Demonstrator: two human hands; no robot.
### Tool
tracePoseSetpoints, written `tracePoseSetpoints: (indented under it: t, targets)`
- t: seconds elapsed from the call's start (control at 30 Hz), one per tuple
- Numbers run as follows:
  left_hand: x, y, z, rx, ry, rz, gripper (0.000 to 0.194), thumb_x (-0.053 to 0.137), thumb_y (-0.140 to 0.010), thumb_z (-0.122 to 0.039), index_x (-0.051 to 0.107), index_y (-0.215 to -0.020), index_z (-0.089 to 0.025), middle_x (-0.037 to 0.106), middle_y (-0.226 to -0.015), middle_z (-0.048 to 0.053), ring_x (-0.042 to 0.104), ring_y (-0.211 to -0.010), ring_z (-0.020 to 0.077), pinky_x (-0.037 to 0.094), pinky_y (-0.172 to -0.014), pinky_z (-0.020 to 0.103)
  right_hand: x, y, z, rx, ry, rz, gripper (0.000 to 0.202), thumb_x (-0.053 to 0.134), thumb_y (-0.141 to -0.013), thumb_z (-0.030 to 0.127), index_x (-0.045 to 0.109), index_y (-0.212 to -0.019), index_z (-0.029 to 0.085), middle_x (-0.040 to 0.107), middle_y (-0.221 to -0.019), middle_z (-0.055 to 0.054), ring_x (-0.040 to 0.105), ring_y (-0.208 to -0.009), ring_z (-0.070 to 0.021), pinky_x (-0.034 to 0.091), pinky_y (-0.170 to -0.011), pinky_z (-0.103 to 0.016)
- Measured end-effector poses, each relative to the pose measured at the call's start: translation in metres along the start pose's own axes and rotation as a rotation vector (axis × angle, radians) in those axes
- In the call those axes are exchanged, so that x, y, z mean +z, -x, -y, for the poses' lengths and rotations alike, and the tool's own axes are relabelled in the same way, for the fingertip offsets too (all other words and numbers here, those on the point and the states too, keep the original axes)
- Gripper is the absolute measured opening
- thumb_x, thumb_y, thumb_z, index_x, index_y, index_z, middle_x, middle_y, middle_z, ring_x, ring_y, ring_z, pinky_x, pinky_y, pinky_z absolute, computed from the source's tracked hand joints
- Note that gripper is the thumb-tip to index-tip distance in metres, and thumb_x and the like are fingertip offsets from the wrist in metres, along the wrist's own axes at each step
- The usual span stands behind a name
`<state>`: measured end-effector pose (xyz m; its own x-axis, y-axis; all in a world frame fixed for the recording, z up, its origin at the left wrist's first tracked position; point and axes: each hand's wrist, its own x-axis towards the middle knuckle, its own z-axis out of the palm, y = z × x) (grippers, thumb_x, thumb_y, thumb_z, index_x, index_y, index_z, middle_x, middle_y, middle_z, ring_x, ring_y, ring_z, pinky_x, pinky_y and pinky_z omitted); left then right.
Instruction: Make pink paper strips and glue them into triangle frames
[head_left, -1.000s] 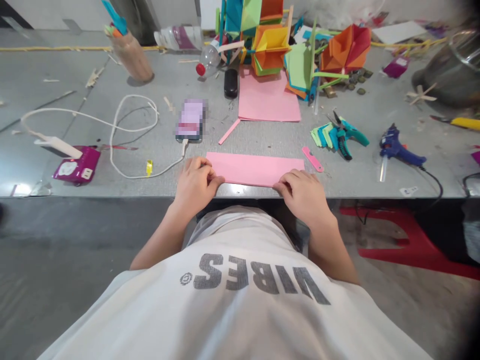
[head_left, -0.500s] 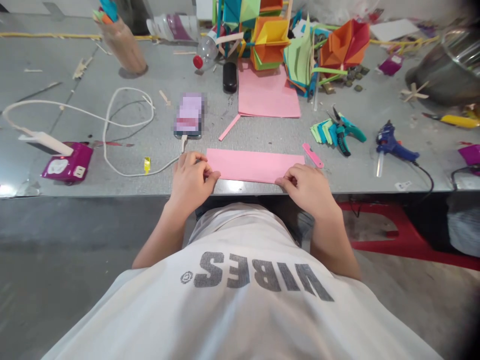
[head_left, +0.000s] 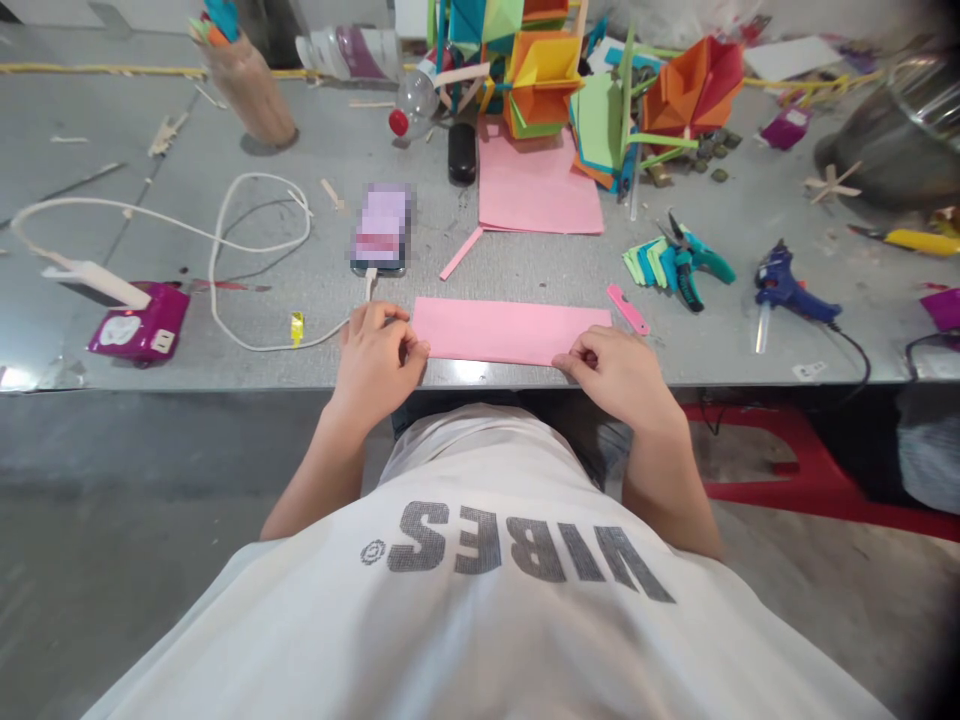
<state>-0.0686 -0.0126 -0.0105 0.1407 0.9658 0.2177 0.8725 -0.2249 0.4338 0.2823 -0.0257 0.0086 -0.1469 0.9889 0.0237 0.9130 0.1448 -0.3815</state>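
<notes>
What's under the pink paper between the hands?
The grey table shows around the pink paper, with the left hand and right hand at its ends. Whatever lies directly underneath is covered, so I can't tell.

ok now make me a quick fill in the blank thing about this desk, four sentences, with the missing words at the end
1. The paper between the left hand and the right hand is ____ in colour.
2. Of the two hands, the phone lies nearer the ____ one.
3. The glue gun lies to the ____ of the pliers.
4. The clear bottle has a ____ cap.

Missing words: pink; left; right; red
</notes>
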Motion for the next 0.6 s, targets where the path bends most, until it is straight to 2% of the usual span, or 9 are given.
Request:
tracePoseSetpoints:
  t: [0.23, 0.33, 0.4, 0.5, 0.6]
  targets:
    - [0.003, 0.0, -0.004, -0.01, -0.044, -0.002, 0.022, 0.064, -0.101, -0.027, 0.058, -0.08, -0.023, 0.069, -0.143, 0.015, 0.061, -0.14, 0.0387, 0.046, -0.118, 0.062, 0.001, 0.009, 0.004, -0.04, 0.109, -0.047, 0.03, 0.071, -0.108, 0.043, 0.063, -0.087, 0.024, 0.078, -0.094, -0.006, 0.067, -0.092, -0.0278, 0.037, -0.086, -0.041]
    - [0.005, 0.001, -0.003, -0.013, -0.046, -0.014, 0.021, 0.065, -0.1, -0.027, 0.059, -0.08, -0.023, 0.069, -0.143, 0.014, 0.061, -0.138, 0.0383, 0.045, -0.118, 0.061, 0.003, 0.014, 0.011, -0.111, 0.176, -0.073, 0.025, 0.071, -0.11, 0.045, 0.07, -0.098, 0.023, 0.079, -0.102, -0.008, 0.068, -0.1, -0.0306, 0.038, -0.091, -0.044]
    - [0.005, 0.002, -0.003, -0.003, -0.038, -0.019, 0.019, 0.065, -0.102, -0.028, 0.061, -0.084, -0.023, 0.07, -0.143, 0.014, 0.062, -0.138, 0.0385, 0.045, -0.117, 0.061, 0.006, 0.015, 0.019, -0.193, 0.19, -0.071, 0.02, 0.068, -0.112, 0.04, 0.074, -0.104, 0.023, 0.079, -0.109, -0.01, 0.068, -0.105, -0.0308, 0.039, -0.094, -0.044]
    - [0.003, 0.005, -0.002, 0.058, -0.012, -0.02, 0.014, 0.062, -0.106, -0.03, 0.069, -0.095, -0.024, 0.072, -0.143, 0.013, 0.06, -0.142, 0.0383, 0.043, -0.118, 0.061, 0.011, 0.011, 0.031, -0.292, 0.171, -0.03, 0.021, 0.06, -0.114, 0.031, 0.078, -0.108, 0.023, 0.079, -0.114, -0.011, 0.066, -0.108, -0.03, 0.04, -0.095, -0.044]
    - [-0.001, 0.008, -0.002, 0.144, 0.004, 0.008, 0.017, 0.06, -0.109, -0.033, 0.073, -0.101, -0.025, 0.075, -0.139, 0.012, 0.062, -0.14, 0.0357, 0.039, -0.12, 0.059, 0.016, 0.007, 0.04, -0.318, 0.173, -0.008, 0.026, 0.056, -0.115, 0.028, 0.08, -0.109, 0.023, 0.079, -0.114, -0.012, 0.065, -0.106, -0.03, 0.04, -0.092, -0.043]
